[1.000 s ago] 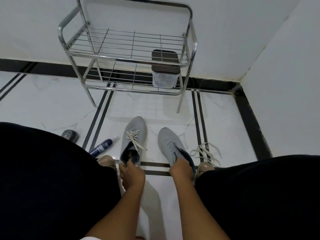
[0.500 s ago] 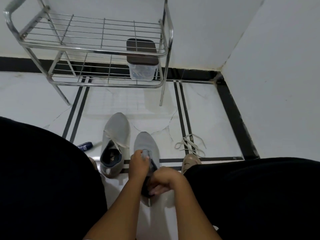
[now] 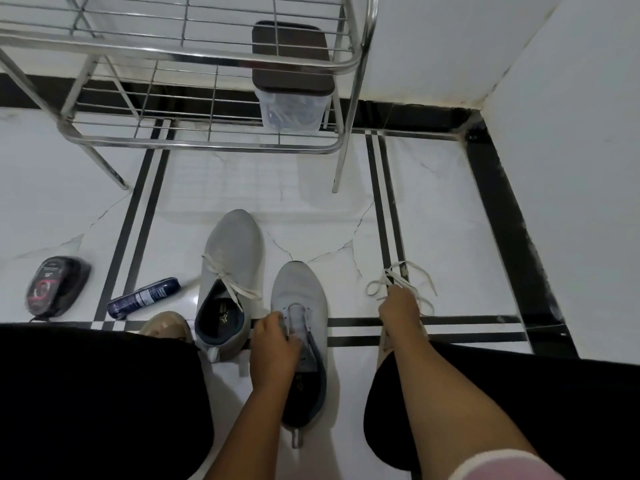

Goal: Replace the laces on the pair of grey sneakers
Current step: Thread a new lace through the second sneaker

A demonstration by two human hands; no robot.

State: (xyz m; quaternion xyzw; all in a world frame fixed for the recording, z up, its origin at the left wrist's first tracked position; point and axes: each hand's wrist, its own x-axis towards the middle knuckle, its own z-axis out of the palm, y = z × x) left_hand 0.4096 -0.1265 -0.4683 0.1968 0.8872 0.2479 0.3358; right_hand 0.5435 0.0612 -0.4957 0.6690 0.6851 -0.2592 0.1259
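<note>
Nearest are the person's two dark-clothed legs (image 3: pixel 86 403), filling the near left and near right and hiding the floor beneath them. Between them the left hand (image 3: pixel 275 344) curls its fingers over the tongue of the unlaced grey sneaker (image 3: pixel 301 327), gripping it. Just left of that stands the second grey sneaker (image 3: pixel 230 271), with a white lace tied loosely across it; the two shoes almost touch. To the right, the right hand (image 3: pixel 401 313) closes on the loose white lace (image 3: pixel 412 282) lying on the white tiled floor (image 3: pixel 443 216); whether it pinches or grips I cannot tell. A tan foot (image 3: pixel 166 327) peeks out near the left leg. Farther left lie one blue bottle (image 3: pixel 143 296) and one dark round-ended case (image 3: pixel 57 285). Farthest stands one steel wire rack (image 3: pixel 194 60), a clear container with a brown lid (image 3: pixel 292 81) on its lower shelf.
</note>
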